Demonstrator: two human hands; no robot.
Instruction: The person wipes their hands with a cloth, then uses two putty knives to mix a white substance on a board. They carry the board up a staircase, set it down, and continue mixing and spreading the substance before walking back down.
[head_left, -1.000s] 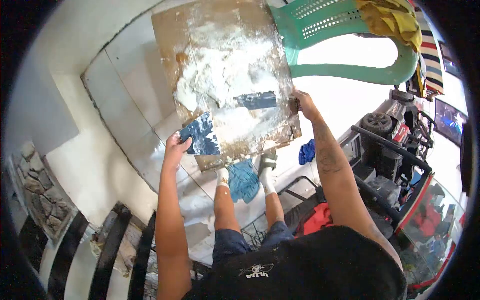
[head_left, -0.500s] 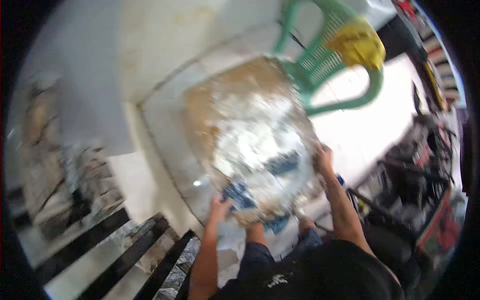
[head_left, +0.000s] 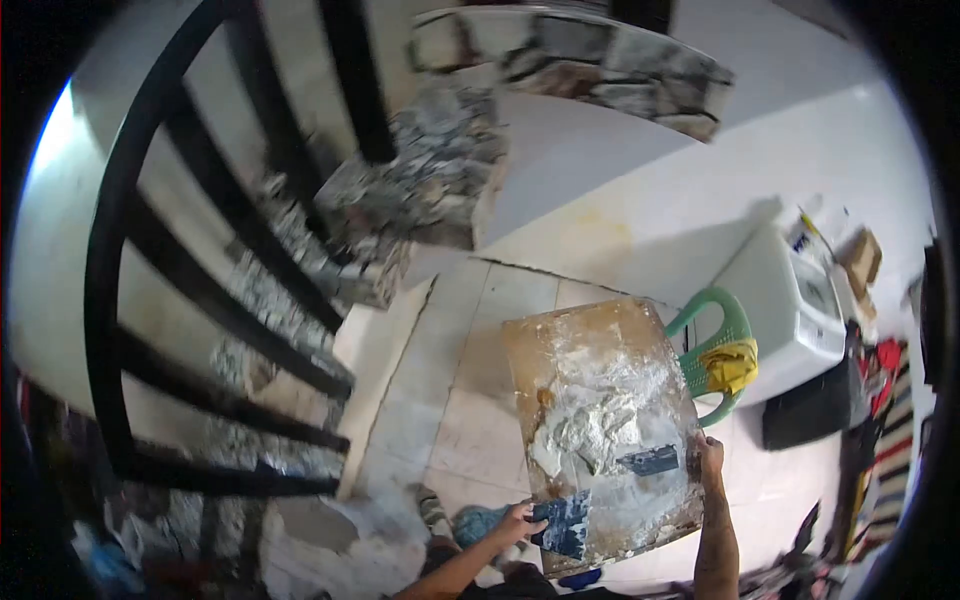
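Note:
A brown board (head_left: 585, 345) smeared with white paste (head_left: 600, 425) is held up in front of the body. My left hand (head_left: 522, 524) is closed at its lower left corner, on a dark blue flat piece (head_left: 566, 524) lying against the board. My right hand (head_left: 709, 456) grips the board's right edge, with the fingers partly hidden. A second dark blue piece (head_left: 650, 460) rests in the paste near the right side.
Black stair railings (head_left: 225, 375) rise at the left beside stone-clad steps (head_left: 420, 165). Beyond the board stands a green chair (head_left: 715, 320) with a yellow cloth (head_left: 730, 366). A white washing machine (head_left: 780, 300) is at the right.
The view has swung to the left, bringing in the railings and the washing machine. The board now appears lower and further right, with both hands still on it.

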